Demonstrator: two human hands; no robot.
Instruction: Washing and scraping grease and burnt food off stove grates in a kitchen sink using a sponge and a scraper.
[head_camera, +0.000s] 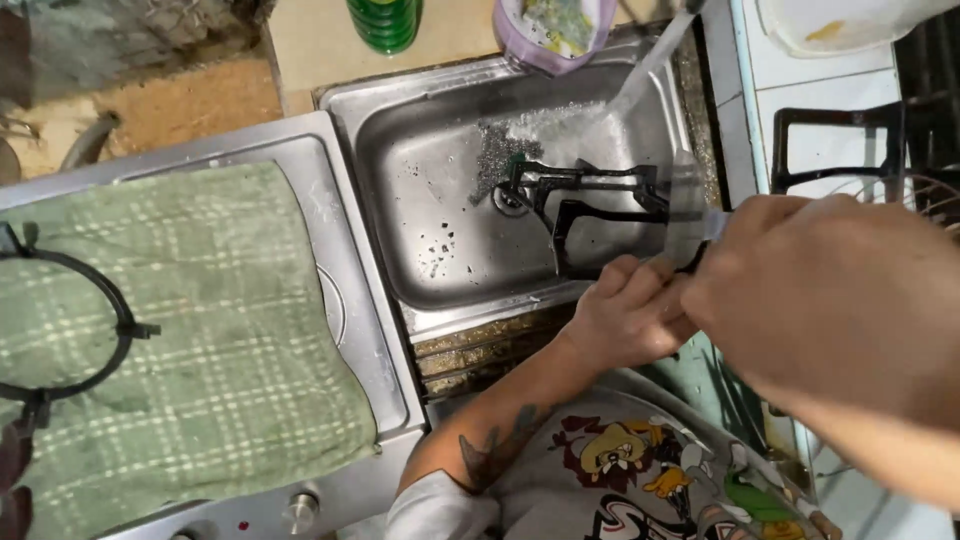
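Over the front right corner of a steel sink, a person's two hands meet above the basin: the left hand is curled shut around the lower end of a thin, flat, blurred object, perhaps a blade or a strip of metal, while the right hand closes over its dark end from the right side, fingers wrapped and hidden from view. Water from the tap at the back edge streams into the basin onto a black stove grate lying near the drain, just behind the hands and not touching them. Judging by the scene, a steady two-handed grip with the piece kept low over the basin would serve the rinsing well. On the counter's left side, a green checked cloth carries a black ring-shaped grate, well apart from both hands.
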